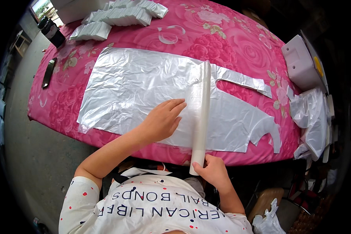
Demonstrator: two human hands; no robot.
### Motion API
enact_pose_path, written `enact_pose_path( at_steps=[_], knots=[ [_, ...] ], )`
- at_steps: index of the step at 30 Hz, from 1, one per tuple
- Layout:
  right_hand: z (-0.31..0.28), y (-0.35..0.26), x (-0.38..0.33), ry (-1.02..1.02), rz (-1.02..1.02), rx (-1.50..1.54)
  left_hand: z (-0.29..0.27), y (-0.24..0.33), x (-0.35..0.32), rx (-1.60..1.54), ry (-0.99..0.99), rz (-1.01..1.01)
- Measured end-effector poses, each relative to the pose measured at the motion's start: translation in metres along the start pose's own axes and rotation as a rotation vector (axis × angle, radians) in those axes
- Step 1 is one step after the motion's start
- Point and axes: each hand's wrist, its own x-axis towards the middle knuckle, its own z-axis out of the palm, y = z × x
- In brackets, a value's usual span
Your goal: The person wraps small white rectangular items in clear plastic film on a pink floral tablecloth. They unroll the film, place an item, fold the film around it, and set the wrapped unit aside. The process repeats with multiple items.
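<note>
A silvery plastic sheet (pixel 124 85) lies spread and wrinkled across the table, with cut-out strap-like shapes at its right end. Across it stands a long roll of clear film (pixel 202 113), pointing from the table's near edge toward the far side. My right hand (pixel 214 170) grips the roll's near end, thumb on top, just past the edge of the table. Left of the roll, my left hand (pixel 163 119) is over the sheet with its fingers stretched out. Whether it touches the sheet or film there, I cannot tell.
A pink floral cloth (pixel 238 54) covers the table. Stacks of folded white packets (pixel 121 15) stand at the far left, near a dark bottle (pixel 51 32) and a black phone (pixel 49 73). At the right edge are a white box (pixel 300 60) and clear plastic bags (pixel 310 117).
</note>
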Motion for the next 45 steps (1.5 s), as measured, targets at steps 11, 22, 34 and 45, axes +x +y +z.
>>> enact_pose_path(
  at_steps=[11, 22, 34, 45],
  knots=[
    [-0.023, 0.010, 0.004, -0.099, 0.016, -0.022, 0.076, 0.010, 0.006, 0.270, -0.059, 0.082],
    [-0.046, 0.005, 0.107, 0.180, -1.043, -0.667, 0.003, -0.012, -0.030, 0.035, 0.069, -0.038],
    [0.076, -0.184, 0.127, -0.425, -1.555, -0.103, -0.117, -0.068, -0.203, -0.354, 0.658, -0.648],
    [0.150, -0.243, 0.201, -0.044, -1.466, -0.698, -0.104, -0.031, -0.234, -0.206, 0.522, -0.781]
  ],
)
